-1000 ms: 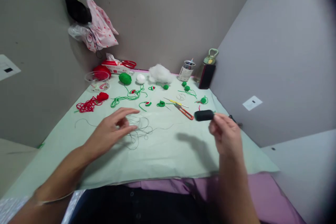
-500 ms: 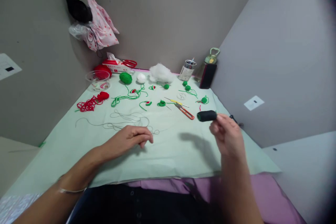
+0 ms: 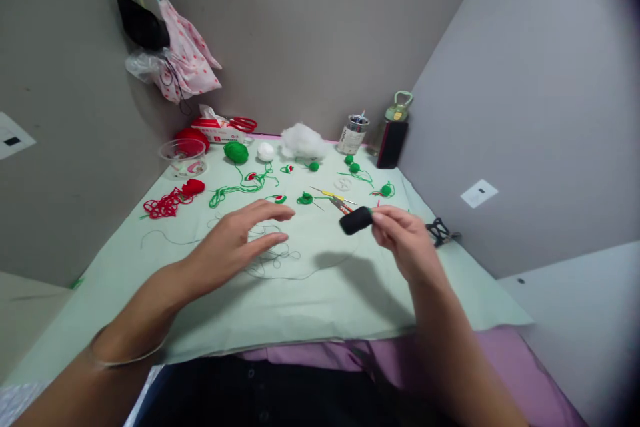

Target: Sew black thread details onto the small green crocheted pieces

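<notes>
My right hand (image 3: 404,233) pinches one end of a black thread spool (image 3: 356,221), holding it above the table; a bit of green shows at its end. My left hand (image 3: 240,233) is raised over the table to the left, thumb and fingers spread with nothing between them. Below and beside it lies a loose tangle of thin dark thread (image 3: 280,255), partly hidden by the hand. Just beyond the spool are orange-handled thread snips (image 3: 342,205), partly covered by it, and a yellow-handled crochet hook (image 3: 332,195).
Small green crocheted pieces (image 3: 305,199) lie about the table. Red yarn (image 3: 167,203), a green yarn ball (image 3: 236,153), white stuffing (image 3: 303,142) and a clear tub (image 3: 184,160) sit farther back. A phone (image 3: 393,145) leans by a bottle (image 3: 400,107). Walls close in the sides.
My right hand has carried the spool leftward, and it is now more tilted. My left hand has lifted and spread its fingers. Part of the thread on the table has shifted.
</notes>
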### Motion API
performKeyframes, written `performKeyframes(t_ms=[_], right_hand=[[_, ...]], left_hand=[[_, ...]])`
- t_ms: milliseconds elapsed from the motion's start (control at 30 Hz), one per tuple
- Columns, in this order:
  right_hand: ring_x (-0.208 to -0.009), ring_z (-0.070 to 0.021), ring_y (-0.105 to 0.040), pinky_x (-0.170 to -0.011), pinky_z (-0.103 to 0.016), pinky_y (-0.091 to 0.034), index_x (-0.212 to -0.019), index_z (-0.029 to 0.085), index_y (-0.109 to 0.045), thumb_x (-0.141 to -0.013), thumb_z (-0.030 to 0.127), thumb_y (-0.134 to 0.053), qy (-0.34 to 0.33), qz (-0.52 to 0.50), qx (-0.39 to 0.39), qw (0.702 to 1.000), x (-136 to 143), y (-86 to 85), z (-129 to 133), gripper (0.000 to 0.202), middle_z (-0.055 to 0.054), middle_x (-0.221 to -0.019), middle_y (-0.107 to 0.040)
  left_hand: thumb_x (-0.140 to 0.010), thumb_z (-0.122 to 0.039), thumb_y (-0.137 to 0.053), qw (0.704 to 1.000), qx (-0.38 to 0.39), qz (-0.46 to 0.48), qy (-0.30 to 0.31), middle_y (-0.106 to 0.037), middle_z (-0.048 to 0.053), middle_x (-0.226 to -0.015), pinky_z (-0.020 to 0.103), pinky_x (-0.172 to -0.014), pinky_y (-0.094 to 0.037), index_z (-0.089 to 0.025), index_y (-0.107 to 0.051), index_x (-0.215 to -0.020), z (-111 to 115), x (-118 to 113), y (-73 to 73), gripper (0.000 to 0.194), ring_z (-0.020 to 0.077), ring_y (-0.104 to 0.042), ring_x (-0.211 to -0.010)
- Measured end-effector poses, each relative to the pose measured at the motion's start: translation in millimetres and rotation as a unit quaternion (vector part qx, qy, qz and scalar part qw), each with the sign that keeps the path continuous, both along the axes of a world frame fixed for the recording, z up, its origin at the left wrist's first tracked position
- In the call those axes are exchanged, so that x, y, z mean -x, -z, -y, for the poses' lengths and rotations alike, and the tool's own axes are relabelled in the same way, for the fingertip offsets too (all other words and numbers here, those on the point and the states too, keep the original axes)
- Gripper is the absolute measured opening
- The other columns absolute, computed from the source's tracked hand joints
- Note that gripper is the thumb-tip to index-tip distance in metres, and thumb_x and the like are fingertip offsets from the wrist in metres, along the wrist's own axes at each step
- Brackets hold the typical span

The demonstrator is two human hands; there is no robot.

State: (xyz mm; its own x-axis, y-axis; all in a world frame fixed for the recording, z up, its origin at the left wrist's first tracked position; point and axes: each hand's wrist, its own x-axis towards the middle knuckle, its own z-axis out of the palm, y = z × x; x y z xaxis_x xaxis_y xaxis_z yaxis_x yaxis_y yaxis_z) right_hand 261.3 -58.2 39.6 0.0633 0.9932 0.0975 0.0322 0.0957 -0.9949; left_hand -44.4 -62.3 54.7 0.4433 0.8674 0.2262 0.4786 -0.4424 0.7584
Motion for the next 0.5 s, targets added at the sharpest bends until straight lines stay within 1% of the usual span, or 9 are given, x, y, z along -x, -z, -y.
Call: performKeyframes(t_ms=[67, 133, 200, 267, 333, 367, 400, 433, 500], right_hand=[[-0.048, -0.0075, -0.037, -0.046, -0.022, -0.025, -0.084, 0.015, -0.071, -0.08, 0.042, -0.073, -0.066, 0.029, 0.014, 0.997, 20.1, -0.4, -3.3, 0.027, 0.004, -0.051, -0.049], [-0.049, -0.0076, -0.037, -0.047, -0.022, -0.025, -0.086, 0.016, -0.072, -0.084, 0.044, -0.07, -0.113, 0.055, 0.012, 0.992, 34.6, -0.7, -7.4, 0.028, 0.004, -0.051, -0.05], [-0.049, -0.0076, -0.036, -0.047, -0.023, -0.025, -0.088, 0.015, -0.072, -0.087, 0.045, -0.067, -0.143, 0.078, 0.005, 0.987, 41.4, -1.6, -13.9, 0.031, 0.004, -0.052, -0.052], [-0.047, -0.0079, -0.035, -0.048, -0.023, -0.026, -0.098, 0.015, -0.072, -0.09, 0.047, -0.062, -0.155, 0.106, -0.002, 0.982, 39.5, -2.9, -23.6, 0.035, 0.003, -0.055, -0.057], [-0.048, -0.0091, -0.038, -0.049, -0.024, -0.029, -0.116, 0.015, -0.068, -0.094, 0.047, -0.056, -0.132, 0.171, -0.016, 0.976, 30.4, -2.9, -36.3, 0.041, 0.001, -0.061, -0.063], [-0.05, -0.0102, -0.041, -0.052, -0.024, -0.031, -0.123, 0.016, -0.065, -0.095, 0.045, -0.054, -0.106, 0.232, -0.026, 0.967, 24.4, -1.7, -43.1, 0.041, -0.001, -0.066, -0.066], [-0.054, -0.0118, -0.047, -0.055, -0.025, -0.034, -0.126, 0.017, -0.064, -0.096, 0.041, -0.054, -0.077, 0.314, -0.038, 0.946, 18.3, 0.4, -49.6, 0.04, -0.003, -0.073, -0.069], [-0.062, -0.014, -0.053, -0.059, -0.026, -0.035, -0.125, 0.017, -0.064, -0.096, 0.038, -0.054, -0.052, 0.41, -0.045, 0.91, 12.7, 3.5, -55.6, 0.037, -0.006, -0.081, -0.071], [-0.08, -0.02, -0.061, -0.065, -0.029, -0.036, -0.117, 0.016, -0.067, -0.095, 0.031, -0.055, -0.042, 0.586, -0.038, 0.808, 5.0, 11.8, -65.0, 0.03, -0.013, -0.099, -0.071]], left_hand=[[-0.089, -0.043, -0.066, 0.998, 0.025, 0.048, 0.018, -0.061, 0.008, -0.134, 0.038, -0.101, -0.047, -0.027, -0.058, -0.136, -5.8, -25.2, 0.5, 0.05, 0.0266, -0.059, -0.118], [-0.085, -0.04, -0.072, 0.994, 0.058, 0.084, 0.04, -0.06, 0.009, -0.135, 0.039, -0.098, -0.048, -0.028, -0.051, -0.143, -12.9, -43.5, 6.0, 0.063, 0.0264, -0.061, -0.114], [-0.085, -0.035, -0.07, 0.989, 0.072, 0.118, 0.049, -0.062, 0.009, -0.131, 0.039, -0.096, -0.049, -0.026, -0.056, -0.138, -21.3, -53.4, 12.7, 0.056, 0.0261, -0.061, -0.112], [-0.086, -0.032, -0.068, 0.985, 0.085, 0.147, 0.042, -0.065, 0.009, -0.126, 0.038, -0.095, -0.049, -0.024, -0.062, -0.129, -31.1, -55.1, 18.8, 0.044, 0.0254, -0.062, -0.111], [-0.086, -0.032, -0.068, 0.978, 0.115, 0.174, 0.03, -0.067, 0.009, -0.12, 0.037, -0.092, -0.049, -0.022, -0.064, -0.125, -41.5, -51.1, 24.6, 0.041, 0.0239, -0.063, -0.105], [-0.085, -0.034, -0.069, 0.972, 0.135, 0.192, 0.027, -0.068, 0.009, -0.115, 0.037, -0.091, -0.049, -0.021, -0.064, -0.124, -46.4, -48.2, 27.6, 0.042, 0.0231, -0.064, -0.101], [-0.085, -0.036, -0.07, 0.964, 0.157, 0.215, 0.027, -0.069, 0.008, -0.111, 0.037, -0.09, -0.05, -0.02, -0.064, -0.124, -51.0, -45.3, 30.9, 0.043, 0.0224, -0.065, -0.098], [-0.084, -0.037, -0.071, 0.953, 0.178, 0.244, 0.026, -0.069, 0.008, -0.107, 0.037, -0.088, -0.05, -0.019, -0.064, -0.124, -54.9, -42.7, 34.3, 0.044, 0.0218, -0.066, -0.094], [-0.083, -0.04, -0.072, 0.928, 0.218, 0.3, 0.015, -0.07, 0.008, -0.105, 0.036, -0.086, -0.052, -0.017, -0.065, -0.121, -60.6, -39.6, 40.9, 0.045, 0.0206, -0.068, -0.088]])
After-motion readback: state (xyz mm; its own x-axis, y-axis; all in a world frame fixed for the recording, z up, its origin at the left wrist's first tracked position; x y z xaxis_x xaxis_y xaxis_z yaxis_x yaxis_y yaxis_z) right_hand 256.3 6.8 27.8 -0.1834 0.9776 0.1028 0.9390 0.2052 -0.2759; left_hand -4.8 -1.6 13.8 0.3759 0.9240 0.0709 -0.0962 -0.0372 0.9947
